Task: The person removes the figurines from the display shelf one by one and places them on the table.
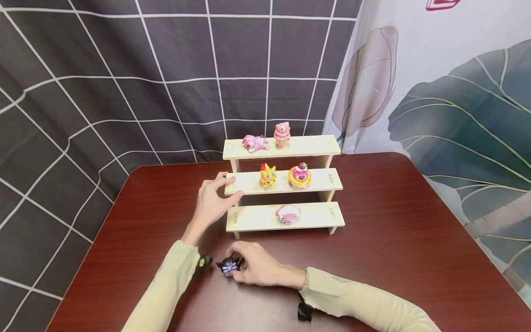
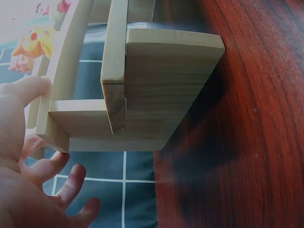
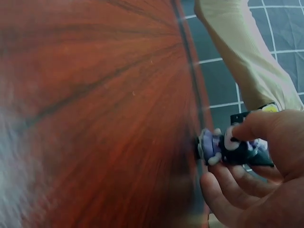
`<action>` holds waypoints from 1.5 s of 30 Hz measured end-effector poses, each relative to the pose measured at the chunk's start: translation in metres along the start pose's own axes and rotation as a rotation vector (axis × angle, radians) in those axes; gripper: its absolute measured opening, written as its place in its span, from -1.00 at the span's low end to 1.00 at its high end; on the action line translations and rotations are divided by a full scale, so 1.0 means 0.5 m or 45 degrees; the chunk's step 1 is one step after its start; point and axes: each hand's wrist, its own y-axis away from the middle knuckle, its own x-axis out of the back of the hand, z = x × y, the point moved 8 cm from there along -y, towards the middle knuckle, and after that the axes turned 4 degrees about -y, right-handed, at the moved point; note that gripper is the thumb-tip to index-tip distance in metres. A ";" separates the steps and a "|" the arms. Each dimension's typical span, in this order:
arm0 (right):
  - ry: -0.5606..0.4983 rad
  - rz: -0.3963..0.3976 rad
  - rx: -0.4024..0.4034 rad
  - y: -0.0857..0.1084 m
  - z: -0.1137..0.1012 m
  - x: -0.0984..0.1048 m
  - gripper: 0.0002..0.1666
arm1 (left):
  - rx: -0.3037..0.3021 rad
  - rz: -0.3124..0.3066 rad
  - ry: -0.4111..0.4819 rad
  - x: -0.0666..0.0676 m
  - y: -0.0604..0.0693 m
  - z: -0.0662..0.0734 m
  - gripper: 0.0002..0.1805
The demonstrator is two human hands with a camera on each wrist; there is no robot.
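The person's hands are apart: the left hand (image 1: pixel 210 198) grips the left end of the wooden shelf's (image 1: pixel 280 182) middle step, while the right hand (image 1: pixel 259 266) pinches a black-and-purple figurine (image 1: pixel 229 266) by the table's (image 1: pixel 394 230) near side, before the shelf's left end.

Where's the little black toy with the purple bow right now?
In the head view, the right hand holds the black toy, below the left end of the shelf and just right of the left sleeve.
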 end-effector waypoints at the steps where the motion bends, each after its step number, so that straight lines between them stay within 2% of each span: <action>1: 0.002 -0.012 0.013 -0.001 -0.001 -0.001 -0.63 | 0.000 -0.001 0.002 0.000 0.000 0.000 -0.47; 6: 0.009 -0.052 0.026 -0.003 -0.002 -0.005 -0.62 | 0.006 -0.004 0.001 -0.001 0.001 -0.001 -0.46; 15: 0.145 -0.066 -0.001 -0.009 -0.004 -0.007 -0.63 | 0.002 -0.001 0.000 0.000 -0.001 -0.003 -0.46; 24: 0.244 -0.035 0.044 -0.007 -0.016 -0.006 -0.63 | 0.013 -0.004 0.002 0.001 0.000 -0.001 -0.45; 45: 0.260 -0.036 -0.039 -0.005 -0.004 -0.007 -0.60 | 0.021 -0.011 0.005 0.001 0.001 0.000 -0.45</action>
